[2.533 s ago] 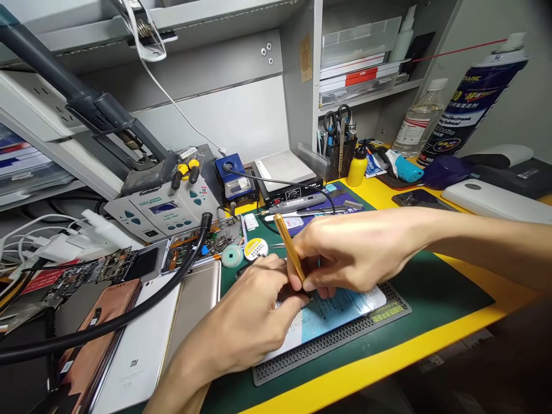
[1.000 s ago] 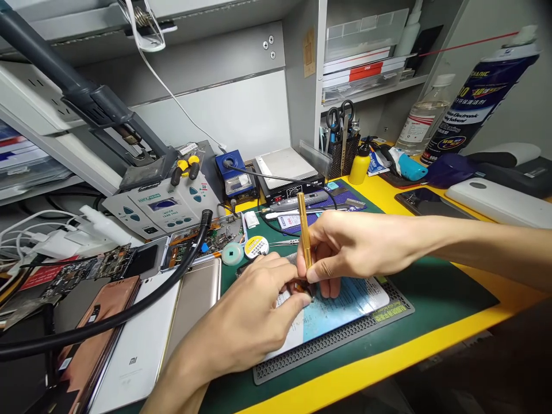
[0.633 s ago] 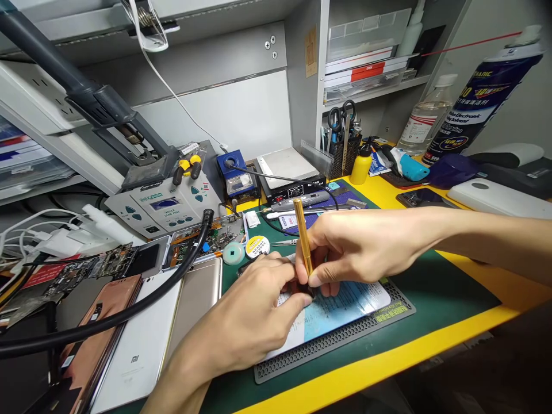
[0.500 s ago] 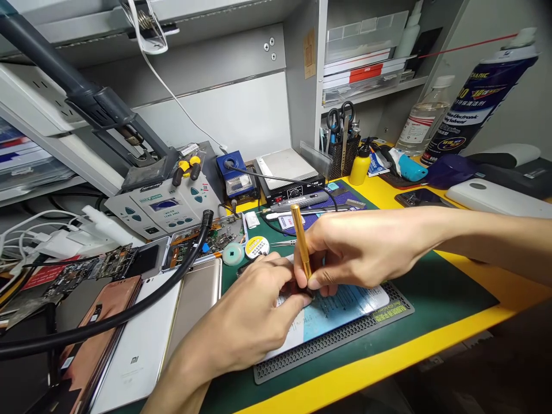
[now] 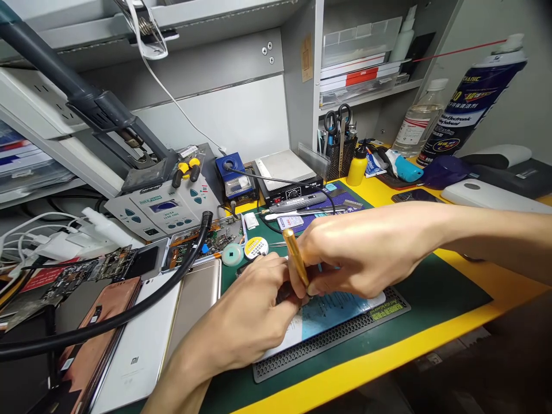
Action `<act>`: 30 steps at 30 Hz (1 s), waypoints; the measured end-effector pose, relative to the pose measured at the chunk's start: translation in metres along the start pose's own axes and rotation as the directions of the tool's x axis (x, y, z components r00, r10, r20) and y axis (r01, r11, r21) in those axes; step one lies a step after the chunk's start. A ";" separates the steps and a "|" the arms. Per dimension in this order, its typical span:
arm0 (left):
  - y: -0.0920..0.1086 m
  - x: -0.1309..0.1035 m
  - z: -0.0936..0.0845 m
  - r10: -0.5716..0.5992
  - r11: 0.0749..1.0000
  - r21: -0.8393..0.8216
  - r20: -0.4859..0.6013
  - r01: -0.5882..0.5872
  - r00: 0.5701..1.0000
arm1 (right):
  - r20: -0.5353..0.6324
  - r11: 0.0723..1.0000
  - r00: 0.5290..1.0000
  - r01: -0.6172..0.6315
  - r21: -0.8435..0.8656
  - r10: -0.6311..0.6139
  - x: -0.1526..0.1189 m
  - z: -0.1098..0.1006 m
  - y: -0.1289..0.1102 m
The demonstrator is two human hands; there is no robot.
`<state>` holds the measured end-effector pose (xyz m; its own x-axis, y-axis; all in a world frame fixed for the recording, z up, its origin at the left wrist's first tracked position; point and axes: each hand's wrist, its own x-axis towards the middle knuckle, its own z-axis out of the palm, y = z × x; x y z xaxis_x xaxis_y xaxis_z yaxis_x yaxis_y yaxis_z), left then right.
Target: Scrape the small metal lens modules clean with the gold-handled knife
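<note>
Lower and tipped further over than in the earlier frame is the gold pen-shaped tool (image 5: pixel 295 256), and the right hand (image 5: pixel 362 247) has come down with it, closer over the left thumb. Largest first: the yellow desk (image 5: pixel 366 367) carries a green mat (image 5: pixel 440 287). On the mat lies a grey perforated pad (image 5: pixel 328 343), and on that a blue-and-white sheet (image 5: pixel 323 319), its front edge exposed. Both hands are over the sheet. Right hand: gripping the tool near its lower end, the top leaning toward the left hand. Left hand (image 5: pixel 250 310): fingers and thumb curled about a small dark part (image 5: pixel 282 292), mostly hidden. Whether the tool's tip touches the part cannot be confirmed.

Handling, as judged: the tool appears metal, stiff, smooth and possibly slippery, with modest weight; it is best held low on the barrel, near the tip, for control. The part seems light and probably fragile; it should be taken by its edges, with restrained finger pressure, as hard downward force could bend or mark it.
</note>
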<state>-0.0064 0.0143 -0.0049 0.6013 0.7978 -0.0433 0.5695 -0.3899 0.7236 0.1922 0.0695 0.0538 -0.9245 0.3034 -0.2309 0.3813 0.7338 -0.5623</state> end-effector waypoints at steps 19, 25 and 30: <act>-0.004 0.001 0.001 -0.005 0.995 0.095 -0.020 0.007 1.000 | -0.117 0.674 0.949 -0.117 0.729 0.291 -0.013 0.037 0.027; -0.005 -0.001 0.002 -0.019 0.995 0.100 -0.040 0.023 0.999 | -0.117 0.458 0.901 -0.097 0.883 0.417 -0.014 0.054 0.031; -0.005 -0.002 0.002 -0.019 0.995 0.102 -0.037 0.023 0.999 | -0.102 0.382 0.866 -0.109 0.918 0.490 -0.014 0.060 0.029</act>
<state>-0.0094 0.0140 -0.0102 0.5691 0.8216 -0.0315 0.6372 -0.4166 0.6484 0.2164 0.0497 -0.0066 -0.6136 0.6839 -0.3948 0.2451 -0.3103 -0.9185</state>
